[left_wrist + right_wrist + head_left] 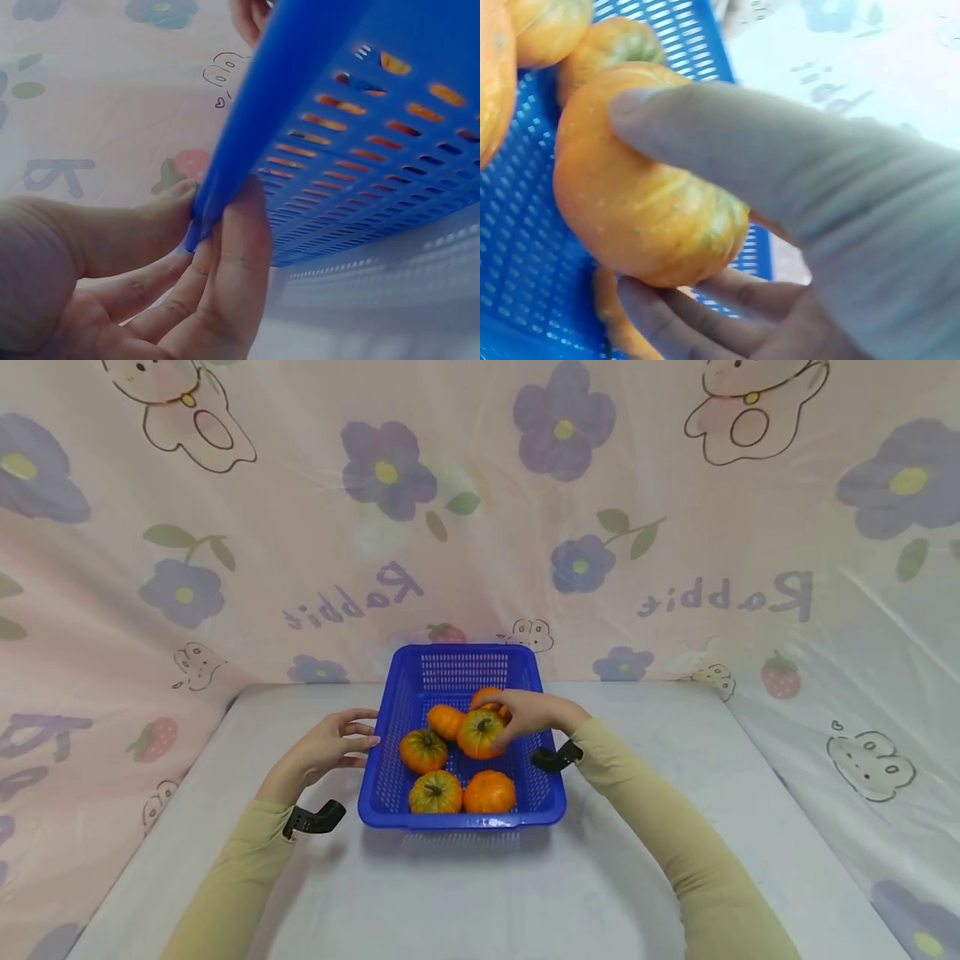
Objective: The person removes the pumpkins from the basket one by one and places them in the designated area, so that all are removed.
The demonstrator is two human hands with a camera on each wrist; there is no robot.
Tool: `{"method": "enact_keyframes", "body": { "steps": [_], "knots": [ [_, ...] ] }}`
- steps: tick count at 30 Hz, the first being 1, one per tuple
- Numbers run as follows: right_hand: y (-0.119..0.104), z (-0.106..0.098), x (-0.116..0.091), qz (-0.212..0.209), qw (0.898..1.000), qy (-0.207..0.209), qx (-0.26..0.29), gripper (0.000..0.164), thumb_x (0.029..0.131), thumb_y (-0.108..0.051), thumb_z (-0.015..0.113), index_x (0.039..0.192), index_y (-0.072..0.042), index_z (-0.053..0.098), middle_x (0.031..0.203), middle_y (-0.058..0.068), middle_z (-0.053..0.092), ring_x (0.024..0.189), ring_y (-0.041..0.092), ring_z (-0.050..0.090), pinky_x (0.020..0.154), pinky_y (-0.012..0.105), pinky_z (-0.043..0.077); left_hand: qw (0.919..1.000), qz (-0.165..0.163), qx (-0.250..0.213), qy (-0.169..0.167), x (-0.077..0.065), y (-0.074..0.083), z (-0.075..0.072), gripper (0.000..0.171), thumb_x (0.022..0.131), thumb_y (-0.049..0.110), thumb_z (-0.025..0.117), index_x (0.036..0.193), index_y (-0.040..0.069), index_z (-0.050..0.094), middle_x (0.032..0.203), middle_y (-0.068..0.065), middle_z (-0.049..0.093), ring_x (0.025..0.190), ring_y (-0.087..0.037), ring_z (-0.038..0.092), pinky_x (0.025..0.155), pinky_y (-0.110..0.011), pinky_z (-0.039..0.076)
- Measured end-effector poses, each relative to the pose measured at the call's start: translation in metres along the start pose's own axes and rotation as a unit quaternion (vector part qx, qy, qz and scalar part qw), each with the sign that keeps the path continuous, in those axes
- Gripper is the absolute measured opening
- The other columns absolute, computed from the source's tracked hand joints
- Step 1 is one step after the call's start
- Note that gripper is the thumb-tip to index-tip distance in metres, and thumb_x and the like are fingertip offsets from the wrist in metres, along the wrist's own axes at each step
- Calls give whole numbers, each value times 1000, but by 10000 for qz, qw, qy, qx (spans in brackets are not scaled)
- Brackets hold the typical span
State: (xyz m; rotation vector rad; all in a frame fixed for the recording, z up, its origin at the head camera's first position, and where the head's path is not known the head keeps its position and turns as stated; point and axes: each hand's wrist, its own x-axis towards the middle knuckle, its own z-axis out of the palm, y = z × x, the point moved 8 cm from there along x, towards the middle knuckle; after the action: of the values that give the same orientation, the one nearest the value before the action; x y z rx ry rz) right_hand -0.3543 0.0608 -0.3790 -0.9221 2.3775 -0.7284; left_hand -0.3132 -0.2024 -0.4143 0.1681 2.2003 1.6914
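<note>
My left hand is at the left side of a blue plastic basket. In the left wrist view its thumb and fingers pinch the basket's rim. Inside the basket lie several small orange pumpkins, some with greenish tops. My right hand reaches over the basket's right side and grips an orange-green pumpkin. In the right wrist view the thumb presses on one side of this pumpkin and the fingers curl around its other side. Another pumpkin behind it is partly hidden by the right hand.
The basket stands on a white-covered table, near its back edge. A pale pink curtain printed with flowers and rabbits hangs behind and at both sides. A black wrist mount sits on each sleeve.
</note>
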Motion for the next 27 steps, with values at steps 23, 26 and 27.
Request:
{"method": "enact_keyframes", "body": {
  "steps": [23,26,27],
  "knots": [
    [36,-55,-80,55,9566,2238,1868,69,82,-9,76,138,-1,35,133,27,43,114,43,51,95,49,46,9986,132,-418,289,-7,-13,1,60,95,15,61,146,2,33,125,-23,52,94,-23,62,80,-35,55],
    [50,-59,-91,192,9480,2426,2052,71,83,-11,76,141,-5,34,135,24,41,118,41,49,97,48,44,9982,160,-505,278,-5,-13,1,59,95,15,61,146,2,33,126,-23,51,94,-23,61,80,-35,55],
    [57,-60,-93,204,9452,2507,2084,72,83,-13,76,141,-6,34,135,23,40,118,40,49,97,48,44,9982,173,-516,265,-5,-13,2,59,95,15,61,146,2,33,126,-23,51,95,-23,61,80,-35,55]
  ]
}}
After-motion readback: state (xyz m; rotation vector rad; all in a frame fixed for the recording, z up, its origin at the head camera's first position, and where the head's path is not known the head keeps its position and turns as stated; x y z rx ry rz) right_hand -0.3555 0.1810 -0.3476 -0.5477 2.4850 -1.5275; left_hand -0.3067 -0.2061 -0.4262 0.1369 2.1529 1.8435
